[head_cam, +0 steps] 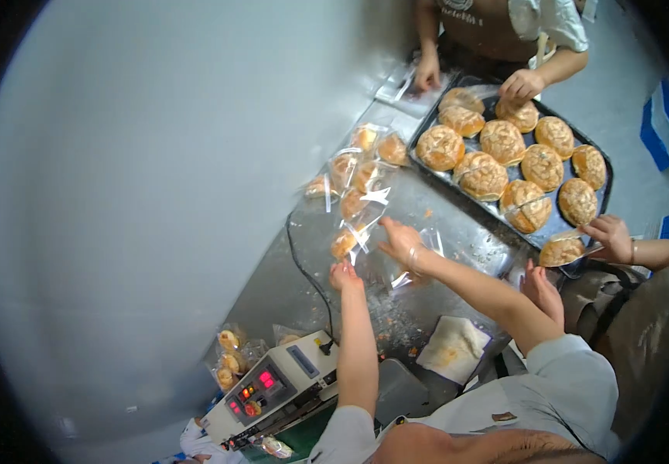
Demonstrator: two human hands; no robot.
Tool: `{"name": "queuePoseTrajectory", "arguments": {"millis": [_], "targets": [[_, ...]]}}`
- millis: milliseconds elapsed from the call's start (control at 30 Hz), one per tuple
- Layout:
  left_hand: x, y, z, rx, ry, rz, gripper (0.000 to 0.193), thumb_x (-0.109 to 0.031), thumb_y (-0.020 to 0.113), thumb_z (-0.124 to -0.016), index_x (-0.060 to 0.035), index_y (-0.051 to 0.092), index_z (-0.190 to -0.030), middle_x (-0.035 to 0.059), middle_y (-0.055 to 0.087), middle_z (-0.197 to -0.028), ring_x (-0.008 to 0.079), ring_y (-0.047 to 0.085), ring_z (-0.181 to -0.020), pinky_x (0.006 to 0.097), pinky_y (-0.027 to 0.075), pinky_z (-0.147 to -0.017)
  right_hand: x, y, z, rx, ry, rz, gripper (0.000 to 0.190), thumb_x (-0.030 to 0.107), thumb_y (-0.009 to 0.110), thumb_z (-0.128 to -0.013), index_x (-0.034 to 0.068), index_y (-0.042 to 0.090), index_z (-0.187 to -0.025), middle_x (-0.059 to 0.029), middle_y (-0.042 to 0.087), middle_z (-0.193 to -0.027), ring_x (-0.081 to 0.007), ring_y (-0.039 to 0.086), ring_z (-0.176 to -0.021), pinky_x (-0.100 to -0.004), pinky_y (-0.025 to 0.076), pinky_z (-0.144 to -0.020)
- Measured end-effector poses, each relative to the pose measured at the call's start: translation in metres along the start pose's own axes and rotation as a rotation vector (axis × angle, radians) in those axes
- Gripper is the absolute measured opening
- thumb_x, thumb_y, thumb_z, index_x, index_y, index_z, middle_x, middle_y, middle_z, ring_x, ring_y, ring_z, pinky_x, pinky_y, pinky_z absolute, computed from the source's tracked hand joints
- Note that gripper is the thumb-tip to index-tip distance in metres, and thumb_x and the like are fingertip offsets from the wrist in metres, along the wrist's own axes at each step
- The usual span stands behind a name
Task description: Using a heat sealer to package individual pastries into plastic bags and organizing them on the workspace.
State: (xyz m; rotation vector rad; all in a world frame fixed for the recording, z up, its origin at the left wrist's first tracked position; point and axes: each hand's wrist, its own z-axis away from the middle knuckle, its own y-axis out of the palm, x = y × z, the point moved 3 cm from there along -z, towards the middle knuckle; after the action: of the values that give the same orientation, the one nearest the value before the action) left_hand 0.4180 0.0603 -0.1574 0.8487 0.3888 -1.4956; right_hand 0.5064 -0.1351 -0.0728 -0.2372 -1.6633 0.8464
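Stretched over a metal worktable [276, 278], my left hand [347, 276] has its fingers closed at the near end of a clear-bagged bun [344, 242]. Right of that bun, my right hand [402, 240] reaches with spread fingers and holds nothing visible. Beyond both hands lies a cluster of bagged buns [353, 204], their clear plastic catching the light. Another clear plastic bag [405, 281] sits under my right wrist, its contents partly hidden by the forearm.
A black baking tray [453, 194] of crackle-topped buns stands at the right. Two co-workers' hands [523, 86] [608, 238] handle bags and buns around it. A sealing machine [276, 385] with lit red displays, a power cord [311, 278] and a stained cloth [455, 349] lie nearer.
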Motion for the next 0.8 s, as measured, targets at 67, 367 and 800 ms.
{"name": "queuePoseTrajectory", "arguments": {"millis": [67,367,800], "targets": [[-0.026,-0.019,0.03,-0.031,0.116,-0.017,0.029,0.005,0.05,-0.082,-0.0017,0.045,-0.11,0.0099,0.052,-0.104,0.021,0.056,-0.097,0.0329,0.048,-0.086,0.012,0.032,-0.03,-0.048,-0.131,0.11,0.032,0.015,0.056,-0.083,0.01,0.05,-0.114,-0.0189,0.059,-0.097,-0.0346,0.064,-0.072,-0.0438,0.051,-0.061],[-0.142,-0.06,0.121,0.028,0.846,-0.465,0.014,-0.011,0.044,-0.095,-0.0034,0.049,-0.106,0.0099,0.052,-0.106,0.0192,0.058,-0.092,0.0305,0.05,-0.081,0.018,0.028,-0.026,0.2,-0.26,0.22,0.025,0.005,0.048,-0.082,0.008,0.049,-0.107,-0.0201,0.052,-0.106,-0.0345,0.064,-0.075,-0.0436,0.051,-0.063],[-0.159,0.09,0.153,0.477,0.813,-0.971,0.025,-0.016,0.047,-0.094,-0.006,0.049,-0.117,-0.0003,0.044,-0.067,0.0071,0.047,-0.056,0.024,0.04,-0.045,-0.021,0.038,-0.059,0.296,-0.337,0.273,0.026,0.01,0.047,-0.085,0.01,0.048,-0.111,-0.0144,0.043,-0.125,-0.0313,0.065,-0.079,-0.0425,0.055,-0.064]]}}
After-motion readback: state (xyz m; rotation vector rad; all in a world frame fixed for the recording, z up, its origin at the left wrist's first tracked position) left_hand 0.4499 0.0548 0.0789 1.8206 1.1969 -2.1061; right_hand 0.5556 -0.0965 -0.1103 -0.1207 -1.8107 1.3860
